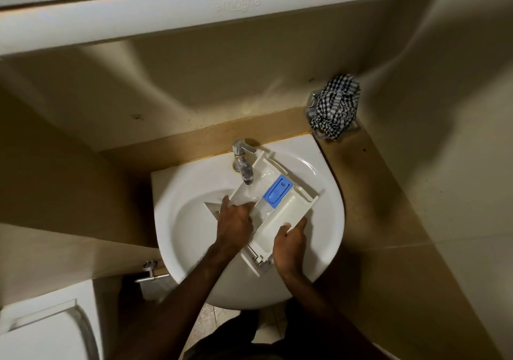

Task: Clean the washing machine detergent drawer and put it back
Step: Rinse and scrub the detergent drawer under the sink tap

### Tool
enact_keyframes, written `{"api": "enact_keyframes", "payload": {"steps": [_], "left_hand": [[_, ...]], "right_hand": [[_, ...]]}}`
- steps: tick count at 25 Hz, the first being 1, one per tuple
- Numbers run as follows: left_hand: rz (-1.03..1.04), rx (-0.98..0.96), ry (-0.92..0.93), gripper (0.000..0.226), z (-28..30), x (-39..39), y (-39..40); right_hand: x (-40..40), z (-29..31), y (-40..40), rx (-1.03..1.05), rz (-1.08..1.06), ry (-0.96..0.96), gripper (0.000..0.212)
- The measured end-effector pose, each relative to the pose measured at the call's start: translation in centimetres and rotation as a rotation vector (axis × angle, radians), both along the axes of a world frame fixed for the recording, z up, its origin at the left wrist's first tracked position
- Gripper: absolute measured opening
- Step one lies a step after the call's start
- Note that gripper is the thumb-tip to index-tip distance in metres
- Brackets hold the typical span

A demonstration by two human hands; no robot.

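The white detergent drawer (pixel 280 215) with a blue insert (pixel 277 191) lies slanted across the white sink (pixel 194 221), under the chrome tap (pixel 243 162). Water runs from the spout into the drawer's far-left compartment. My left hand (pixel 236 221) reaches inside a left compartment, its fingers down against the wet plastic; what it touches is hidden. My right hand (pixel 290 241) grips the drawer's near right edge, thumb over the rim.
A black-and-white checked cloth (pixel 336 107) sits on a holder at the back right of the tan counter (pixel 369 193). A white toilet (pixel 47 329) stands at the lower left, with a metal wall valve (pixel 151 272) beside it. A white cabinet (pixel 166 7) hangs overhead.
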State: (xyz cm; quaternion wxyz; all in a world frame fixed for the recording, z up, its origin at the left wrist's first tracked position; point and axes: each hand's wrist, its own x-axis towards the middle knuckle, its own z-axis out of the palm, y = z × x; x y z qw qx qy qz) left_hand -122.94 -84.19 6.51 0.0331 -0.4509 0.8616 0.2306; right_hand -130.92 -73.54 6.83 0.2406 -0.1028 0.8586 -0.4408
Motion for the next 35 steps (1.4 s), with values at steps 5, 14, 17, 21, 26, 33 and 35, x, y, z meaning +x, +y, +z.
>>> {"api": "enact_keyframes", "payload": {"steps": [5, 14, 17, 21, 26, 33, 35], "left_hand": [[0.047, -0.199, -0.164, 0.034, 1.0, -0.9, 2.2], [-0.048, 0.466, 0.533, 0.073, -0.4, -1.2, -1.9], [0.226, 0.321, 0.526, 0.048, 0.6, -1.2, -0.1], [0.164, 0.080, 0.172, 0.038, 0.8, -1.5, 0.1], [0.047, 0.094, 0.201, 0.071, -0.5, 0.6, 0.1], [-0.210, -0.038, 0.246, 0.061, -0.9, 3.8, -1.7], [-0.148, 0.028, 0.286, 0.055, -1.0, 5.7, -2.7]], "right_hand": [[-0.1, -0.1, -0.2, 0.007, -0.018, -0.054, 0.040], [1.3, -0.2, -0.1, 0.001, -0.044, -0.002, 0.039], [1.8, 0.1, -0.2, 0.014, -0.057, -0.056, 0.039], [2.0, 0.5, -0.3, -0.010, -0.083, -0.155, 0.041], [2.1, 1.0, 0.3, -0.114, -0.074, -0.203, 0.038], [1.7, 0.0, 1.2, -0.155, -0.018, -0.297, 0.030], [1.4, 0.3, 1.5, -0.179, 0.010, -0.309, 0.032]]}}
